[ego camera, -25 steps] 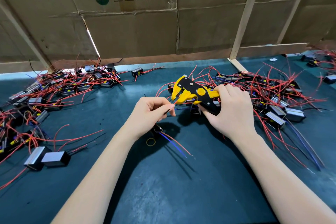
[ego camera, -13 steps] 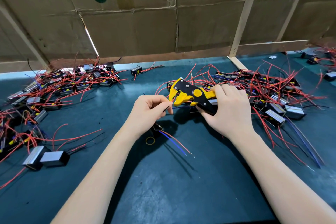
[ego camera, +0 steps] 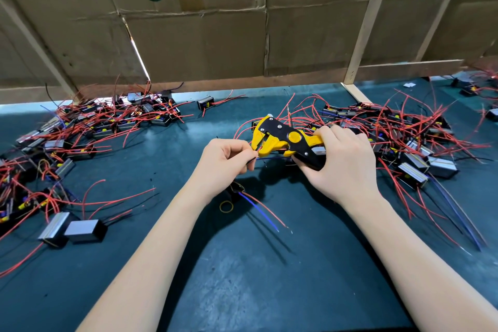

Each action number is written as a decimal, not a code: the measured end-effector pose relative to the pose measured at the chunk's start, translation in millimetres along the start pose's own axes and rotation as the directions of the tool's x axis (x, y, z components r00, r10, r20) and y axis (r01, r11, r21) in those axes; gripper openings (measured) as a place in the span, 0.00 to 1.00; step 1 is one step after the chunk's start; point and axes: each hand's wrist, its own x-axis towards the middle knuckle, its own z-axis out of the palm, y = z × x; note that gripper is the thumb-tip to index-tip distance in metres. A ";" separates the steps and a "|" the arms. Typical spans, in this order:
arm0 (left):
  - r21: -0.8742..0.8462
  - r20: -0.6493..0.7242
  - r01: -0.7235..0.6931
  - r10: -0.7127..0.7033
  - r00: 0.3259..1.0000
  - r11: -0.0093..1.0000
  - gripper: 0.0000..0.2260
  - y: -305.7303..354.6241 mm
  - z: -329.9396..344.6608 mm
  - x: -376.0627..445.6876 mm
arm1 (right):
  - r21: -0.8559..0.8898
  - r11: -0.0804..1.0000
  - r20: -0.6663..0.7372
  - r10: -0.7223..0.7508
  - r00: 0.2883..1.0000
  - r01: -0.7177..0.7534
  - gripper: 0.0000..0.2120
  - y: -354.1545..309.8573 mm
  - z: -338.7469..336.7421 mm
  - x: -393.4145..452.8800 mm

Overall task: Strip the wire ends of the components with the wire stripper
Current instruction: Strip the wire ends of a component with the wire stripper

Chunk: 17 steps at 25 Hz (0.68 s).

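While the thin red wire end [ego camera: 258, 150] lies level, pointing right into the yellow-and-black wire stripper [ego camera: 285, 140], we pinch it with our left hand [ego camera: 226, 160]; our right hand [ego camera: 347, 162] grips the handles above the dark green table [ego camera: 242, 264].

Dark green table top [ego camera: 242, 277], scuffed pale near the front. On the left, a big heap of small black boxes with red wires [ego camera: 89, 127]. On the right, another heap just like it [ego camera: 404, 140]. Near the left edge, two grey-topped boxes [ego camera: 72, 230] side by side. In the middle, a yellow rubber band [ego camera: 226, 206] beside loose blue and red wires [ego camera: 262, 210].
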 end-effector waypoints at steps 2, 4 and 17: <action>0.014 -0.002 0.003 -0.003 1.000 1.000 0.13 -0.7 -0.3 -0.1 | 0.008 1.000 0.011 0.008 1.000 -0.008 0.22 -0.2 -0.6 -0.8; 0.026 -0.003 0.003 -0.003 1.000 1.000 0.13 -1.3 -1.0 -0.7 | 0.026 1.000 0.021 0.016 1.000 -0.017 0.21 -1.1 -1.2 -1.5; -0.097 0.124 0.071 -0.059 0.991 0.993 0.18 3.9 -5.4 -1.4 | -0.093 0.983 0.099 0.166 0.981 -0.157 0.26 2.2 2.4 -2.3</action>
